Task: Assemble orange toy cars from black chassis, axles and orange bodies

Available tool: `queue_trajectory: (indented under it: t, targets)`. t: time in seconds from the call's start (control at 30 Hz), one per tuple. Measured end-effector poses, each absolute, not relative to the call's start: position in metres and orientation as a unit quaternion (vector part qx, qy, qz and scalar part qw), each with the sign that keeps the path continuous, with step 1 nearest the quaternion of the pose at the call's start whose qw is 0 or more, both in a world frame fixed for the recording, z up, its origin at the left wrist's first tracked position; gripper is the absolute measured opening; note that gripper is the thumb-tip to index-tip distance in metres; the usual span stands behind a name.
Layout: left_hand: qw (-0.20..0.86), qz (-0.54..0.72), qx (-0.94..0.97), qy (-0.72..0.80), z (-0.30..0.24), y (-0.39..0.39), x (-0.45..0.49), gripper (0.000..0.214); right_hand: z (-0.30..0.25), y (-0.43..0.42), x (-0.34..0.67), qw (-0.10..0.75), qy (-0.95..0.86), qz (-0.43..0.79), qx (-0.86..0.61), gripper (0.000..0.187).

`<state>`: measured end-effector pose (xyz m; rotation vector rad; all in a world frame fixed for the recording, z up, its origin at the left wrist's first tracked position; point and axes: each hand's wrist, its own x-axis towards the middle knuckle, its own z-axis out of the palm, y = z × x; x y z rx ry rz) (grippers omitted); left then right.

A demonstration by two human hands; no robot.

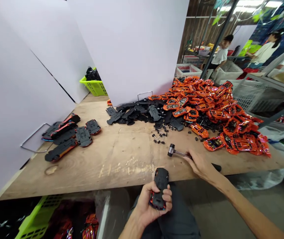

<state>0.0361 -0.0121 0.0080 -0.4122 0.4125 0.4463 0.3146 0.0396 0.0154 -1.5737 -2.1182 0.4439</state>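
Two hands occupied: the left hand (146, 207) closes firmly around a toy car (161, 181), black underside up, held steady above the lap. The right hand (200, 165) grips a small hammer (179, 152) by its handle, near the plywood bench (122, 172) edge.

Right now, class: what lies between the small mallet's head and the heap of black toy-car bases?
Loose wheel-and-axle sets lie on the plywood bench there, as the head view shows.

Right now, your dark grey trousers (176, 222), plain cloth in soft folds, your bare right forearm (251, 209), long and lean, your bare left forearm (129, 229), your left hand (149, 205), your right hand (201, 165), both bare too
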Motion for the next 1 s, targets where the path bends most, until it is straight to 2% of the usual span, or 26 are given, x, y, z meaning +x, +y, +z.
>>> queue_trajectory:
  t: [0.07, 0.17, 0.23, 0.3, 0.43, 0.57, 0.67, 0.8, 0.9, 1.0]
  targets:
    - [0.926, 0.231, -0.223, 0.198, 0.003, -0.01, 0.036, 0.049, 0.03, 0.025, 0.302, 0.225, -0.787, 0.218, -0.532, 0.027]
    - [0.926, 0.239, -0.226, 0.184, 0.003, -0.009, 0.036, 0.047, 0.05, 0.012, 0.284, 0.21, -0.829, 0.239, -0.46, 0.049]
    - [0.928, 0.239, -0.226, 0.174, 0.004, -0.008, 0.036, 0.046, 0.054, 0.009, 0.275, 0.254, -0.817, 0.222, -0.469, 0.054]
    - [0.93, 0.237, -0.229, 0.164, 0.005, -0.008, 0.036, 0.045, 0.052, 0.009, 0.269, 0.292, -0.802, 0.198, -0.483, 0.055]
    - [0.93, 0.227, -0.247, 0.152, 0.006, -0.005, 0.033, 0.045, 0.044, 0.008, 0.266, 0.229, -0.847, 0.186, -0.443, 0.059]
    - [0.929, 0.222, -0.255, 0.154, 0.007, -0.003, 0.031, 0.047, 0.043, 0.005, 0.274, 0.284, -0.794, 0.195, -0.501, 0.055]
    - [0.926, 0.214, -0.266, 0.16, 0.007, -0.002, 0.031, 0.048, 0.041, 0.006, 0.277, 0.246, -0.824, 0.223, -0.459, 0.057]
    - [0.926, 0.211, -0.272, 0.154, 0.006, 0.0, 0.03, 0.047, 0.037, 0.017, 0.266, 0.31, -0.786, 0.207, -0.493, 0.051]
    - [0.928, 0.212, -0.27, 0.147, 0.006, 0.0, 0.03, 0.045, 0.035, 0.027, 0.256, 0.273, -0.808, 0.225, -0.47, 0.054]
    - [0.927, 0.213, -0.271, 0.146, 0.007, 0.0, 0.029, 0.044, 0.032, 0.027, 0.258, 0.305, -0.781, 0.238, -0.49, 0.053]
